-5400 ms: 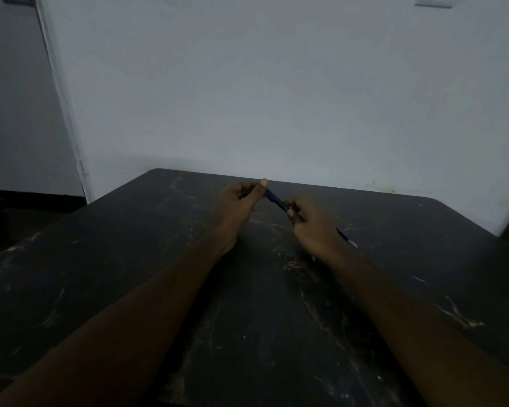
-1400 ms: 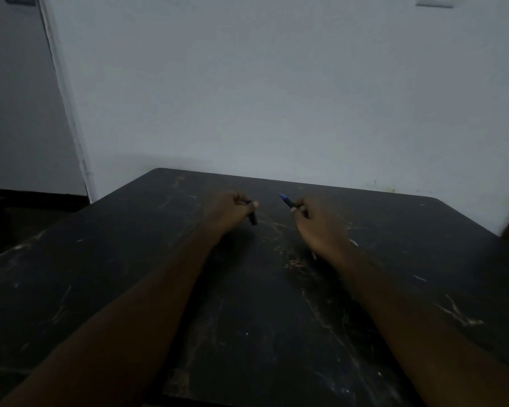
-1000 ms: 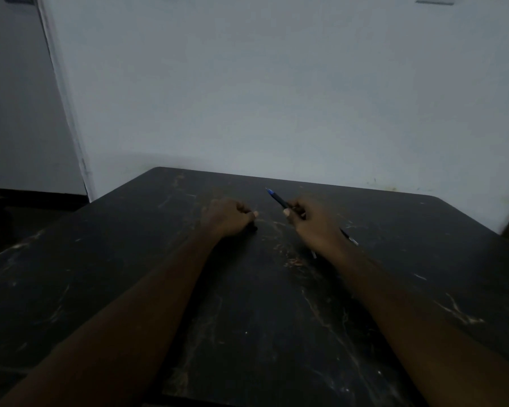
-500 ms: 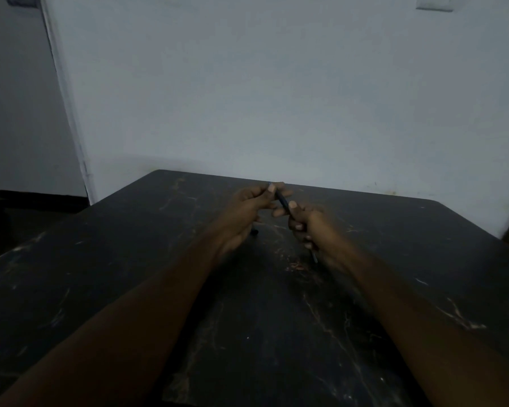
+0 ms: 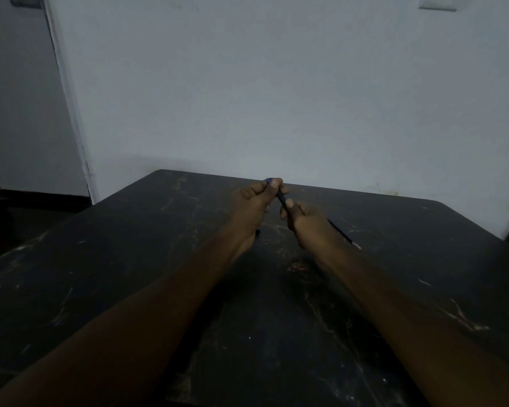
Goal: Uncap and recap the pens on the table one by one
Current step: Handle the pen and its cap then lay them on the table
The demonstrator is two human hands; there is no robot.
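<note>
A thin dark pen (image 5: pixel 282 198) is held above the black table (image 5: pixel 159 259) between both hands. My left hand (image 5: pixel 252 205) pinches its upper end, where a bit of blue (image 5: pixel 268 180) shows at the fingertips. My right hand (image 5: pixel 304 220) grips the lower part of the barrel. A small dark piece, apparently the cap (image 5: pixel 257 232), lies on the table just under my left hand. A second dark pen with a pale end (image 5: pixel 346 237) lies on the table behind my right wrist.
The table is scratched and dark, with its far edge close to a white wall (image 5: pixel 276 98). A doorway gap opens at the left (image 5: pixel 21 113). Both forearms stretch across the middle of the table.
My left hand lowered to the table and left the dark cap there. It then rose and closed on the pen's blue end, so both hands now meet on the pen.
</note>
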